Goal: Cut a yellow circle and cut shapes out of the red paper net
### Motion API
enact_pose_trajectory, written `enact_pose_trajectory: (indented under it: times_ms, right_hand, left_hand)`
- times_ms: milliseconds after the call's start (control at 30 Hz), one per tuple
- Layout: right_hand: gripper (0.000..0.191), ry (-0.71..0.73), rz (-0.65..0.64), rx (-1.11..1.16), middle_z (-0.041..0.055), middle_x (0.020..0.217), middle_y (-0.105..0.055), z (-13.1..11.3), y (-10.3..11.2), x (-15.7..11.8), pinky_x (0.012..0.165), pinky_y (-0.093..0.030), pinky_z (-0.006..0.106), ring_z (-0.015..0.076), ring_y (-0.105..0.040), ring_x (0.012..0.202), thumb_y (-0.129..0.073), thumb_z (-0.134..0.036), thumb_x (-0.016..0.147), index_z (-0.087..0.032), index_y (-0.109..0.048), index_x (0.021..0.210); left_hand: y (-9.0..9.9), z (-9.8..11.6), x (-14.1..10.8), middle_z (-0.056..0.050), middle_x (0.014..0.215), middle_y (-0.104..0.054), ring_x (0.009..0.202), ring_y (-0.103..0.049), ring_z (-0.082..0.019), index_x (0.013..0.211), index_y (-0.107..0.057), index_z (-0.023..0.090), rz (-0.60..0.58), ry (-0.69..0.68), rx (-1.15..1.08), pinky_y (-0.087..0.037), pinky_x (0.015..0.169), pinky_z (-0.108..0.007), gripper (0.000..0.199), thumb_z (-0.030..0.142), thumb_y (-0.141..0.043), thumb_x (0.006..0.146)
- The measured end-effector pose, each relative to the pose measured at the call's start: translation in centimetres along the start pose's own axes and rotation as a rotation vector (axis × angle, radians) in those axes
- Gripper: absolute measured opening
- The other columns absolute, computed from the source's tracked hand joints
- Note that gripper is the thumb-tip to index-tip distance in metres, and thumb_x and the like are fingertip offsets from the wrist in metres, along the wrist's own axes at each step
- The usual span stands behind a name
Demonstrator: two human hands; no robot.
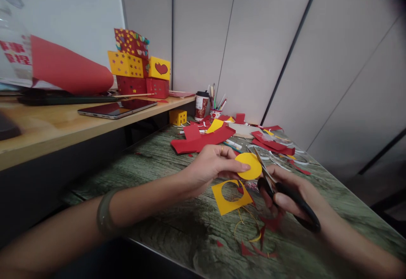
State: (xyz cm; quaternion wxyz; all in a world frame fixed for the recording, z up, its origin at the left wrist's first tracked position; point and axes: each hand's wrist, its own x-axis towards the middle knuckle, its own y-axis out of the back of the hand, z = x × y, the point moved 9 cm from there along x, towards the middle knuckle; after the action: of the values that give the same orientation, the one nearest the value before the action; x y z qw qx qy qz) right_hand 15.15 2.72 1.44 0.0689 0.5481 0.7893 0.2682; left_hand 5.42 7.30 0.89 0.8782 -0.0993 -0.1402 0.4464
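Between thumb and fingers, my left hand (218, 164) pinches a yellow paper circle (252, 167) above the table. My right hand (294, 186) grips black-handled scissors (293, 200), whose blades point up and away along the circle's right edge. Whether the blades touch the paper I cannot tell. Below the circle lies a yellow paper square (226, 207) with a round hole cut in it. Thin yellow trimmings (237, 232) and red paper scraps (245, 249) are scattered on the table close to my hands.
Red paper strips (206, 140) and rolls of white tape (300, 157) lie farther back on the dark wood-grain table (152, 164). A lidded paper cup (201, 105) and a pen holder (215, 113) stand behind. On the left shelf (57, 131) are a tablet (119, 108) and stacked decorated boxes (131, 65).
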Motion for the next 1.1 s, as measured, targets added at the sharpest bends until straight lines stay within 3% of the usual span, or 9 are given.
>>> enact_pose_trajectory:
  times_ms: [167,400,667,833,1100]
  right_hand:
    - [0.039,-0.017,-0.012,-0.001,-0.0045,0.057,-0.04,0.1,-0.1,-0.1,0.045,-0.027,0.021,0.01,-0.035,0.049,-0.052,-0.058,0.068,-0.021,-0.047,0.08]
    - [0.042,-0.044,0.074,-0.088,-0.0058,0.052,-0.037,0.2,0.7,0.0,0.04,-0.026,0.02,0.0086,-0.031,0.045,-0.057,-0.058,0.063,-0.02,-0.05,0.08]
    - [0.037,-0.099,0.105,-0.051,-0.0073,0.048,-0.039,0.6,0.9,-0.1,0.037,-0.026,0.019,0.0073,-0.033,0.038,-0.058,-0.055,0.064,-0.022,-0.049,0.077]
    - [0.03,0.001,0.011,0.034,-0.0028,0.062,-0.047,-0.2,-0.2,0.1,0.047,-0.035,0.021,0.0111,-0.043,0.053,-0.055,-0.05,0.071,-0.022,-0.049,0.079]
    - [0.031,0.03,0.023,0.041,-0.0025,0.067,-0.047,-0.4,-0.2,0.3,0.051,-0.036,0.021,0.0113,-0.043,0.057,-0.056,-0.051,0.069,-0.023,-0.05,0.081]
  left_hand:
    - [0.0,0.1,-0.1,0.002,0.058,-0.054,0.053,-0.052,-0.005,0.057,-0.049,0.011,0.012,0.004,0.019,-0.04,0.055,-0.017,0.021,0.014,-0.07,0.058]
    - [0.2,0.4,0.1,0.003,0.057,-0.053,0.053,-0.052,-0.004,0.057,-0.047,0.01,-0.004,-0.016,0.026,-0.041,0.054,-0.015,0.024,0.013,-0.07,0.057]
    - [1.1,0.6,0.2,0.002,0.068,-0.056,0.065,-0.056,-0.007,0.068,-0.051,0.012,0.061,-0.066,-0.064,-0.045,0.064,-0.02,0.021,0.015,-0.069,0.061]
    - [0.8,0.2,0.0,-0.002,0.067,-0.057,0.063,-0.056,-0.009,0.065,-0.053,0.01,0.07,-0.038,-0.016,-0.044,0.064,-0.023,0.018,0.017,-0.07,0.061]
    - [0.8,0.0,-0.1,-0.004,0.068,-0.058,0.063,-0.055,-0.011,0.062,-0.054,0.01,0.071,-0.009,0.008,-0.042,0.064,-0.025,0.019,0.018,-0.07,0.059]
